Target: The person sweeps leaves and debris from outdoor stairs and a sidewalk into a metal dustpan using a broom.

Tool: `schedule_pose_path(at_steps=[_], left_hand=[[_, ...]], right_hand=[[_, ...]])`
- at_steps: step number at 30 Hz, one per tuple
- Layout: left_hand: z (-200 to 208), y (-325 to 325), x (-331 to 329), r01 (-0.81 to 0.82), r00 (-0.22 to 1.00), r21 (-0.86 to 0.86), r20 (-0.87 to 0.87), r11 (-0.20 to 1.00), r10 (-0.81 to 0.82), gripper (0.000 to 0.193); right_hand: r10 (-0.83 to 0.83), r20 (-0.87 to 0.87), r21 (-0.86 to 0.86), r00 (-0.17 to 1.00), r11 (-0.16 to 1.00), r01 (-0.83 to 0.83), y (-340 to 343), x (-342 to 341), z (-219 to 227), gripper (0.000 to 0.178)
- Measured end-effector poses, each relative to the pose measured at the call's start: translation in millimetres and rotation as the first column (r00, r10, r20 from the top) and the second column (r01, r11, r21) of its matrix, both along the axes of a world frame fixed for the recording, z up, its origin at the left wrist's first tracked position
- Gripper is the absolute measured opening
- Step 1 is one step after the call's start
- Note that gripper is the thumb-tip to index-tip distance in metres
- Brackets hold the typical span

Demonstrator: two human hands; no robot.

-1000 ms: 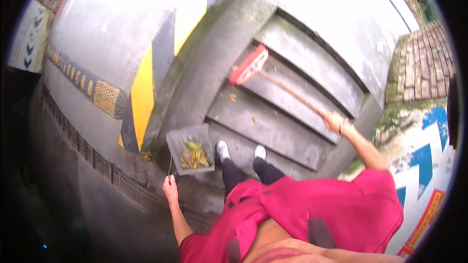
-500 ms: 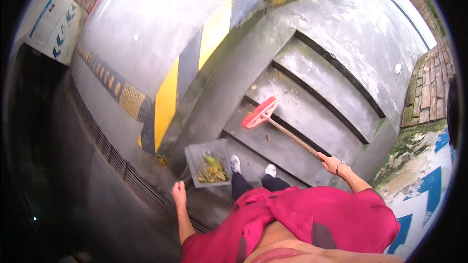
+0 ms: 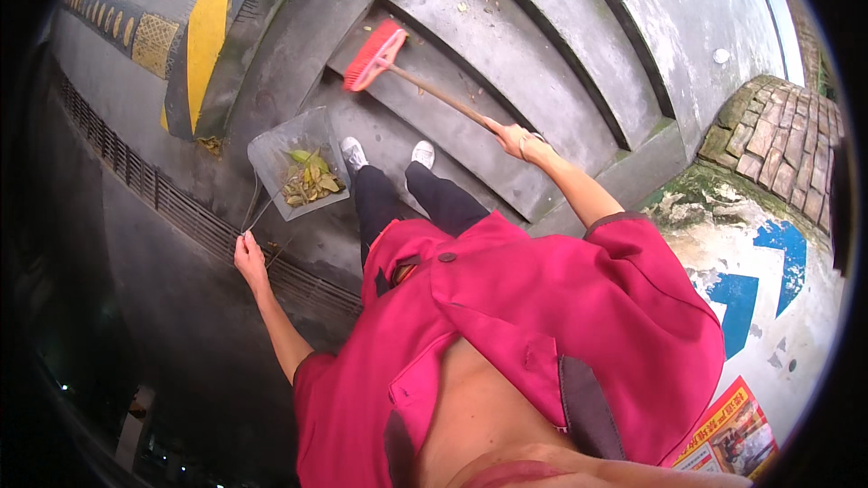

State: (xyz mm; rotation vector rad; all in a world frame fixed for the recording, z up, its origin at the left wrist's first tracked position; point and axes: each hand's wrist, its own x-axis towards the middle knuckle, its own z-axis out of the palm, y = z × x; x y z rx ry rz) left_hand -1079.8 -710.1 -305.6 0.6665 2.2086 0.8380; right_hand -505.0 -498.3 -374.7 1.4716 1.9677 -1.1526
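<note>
We saw the broom (image 3: 375,54) stretched out ahead over the concrete steps (image 3: 533,54), its flat red bristle head resting on a tread and its thin brown stick slanting back to the right hand (image 3: 512,137), whose fingers were wrapped shut around the stick's end. The left hand (image 3: 248,258) hung low beside the leg, fingers closed around the thin wire handle of the dustpan (image 3: 298,170), a grey box-like scoop on the lowest step just left of the white shoes (image 3: 389,154), holding dry yellow-brown leaves (image 3: 310,181). The steps were rough, stained grey concrete with scattered bits of leaf. A metal drain grate (image 3: 172,203) ran along the base, a yellow painted stripe (image 3: 208,27) marked the ramp edge at left, and brick paving (image 3: 768,136) lay at right.
</note>
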Motion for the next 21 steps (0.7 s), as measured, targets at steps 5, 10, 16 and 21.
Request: schedule_pose_path(at_steps=[5, 10, 16, 21], left_hand=[[3, -18, 1, -0.039, 0.997, -0.044, -0.063, 0.998, 0.037, 0.033], [-24, -20, 7, -0.023, 1.000, -0.102, 0.008, 0.995, 0.024, 0.036], [-36, -42, 13, -0.024, 0.998, -0.127, 0.055, 0.992, 0.031, 0.035], [-34, -64, 22, 0.027, 0.996, -0.097, 0.089, 0.995, -0.018, 0.032]], right_hand=[[-0.016, 0.054, -0.026, 0.998, 1.000, 0.018, -60, 41, 79, 0.059], [0.061, -0.109, 0.058, 0.992, 0.997, -0.055, -10, 10, 64, 0.059], [0.051, -0.072, 0.098, 0.996, 0.994, -0.044, 39, -23, 3, 0.054], [-0.018, -0.060, 0.078, 0.998, 0.997, 0.023, -56, 30, 72, 0.059]])
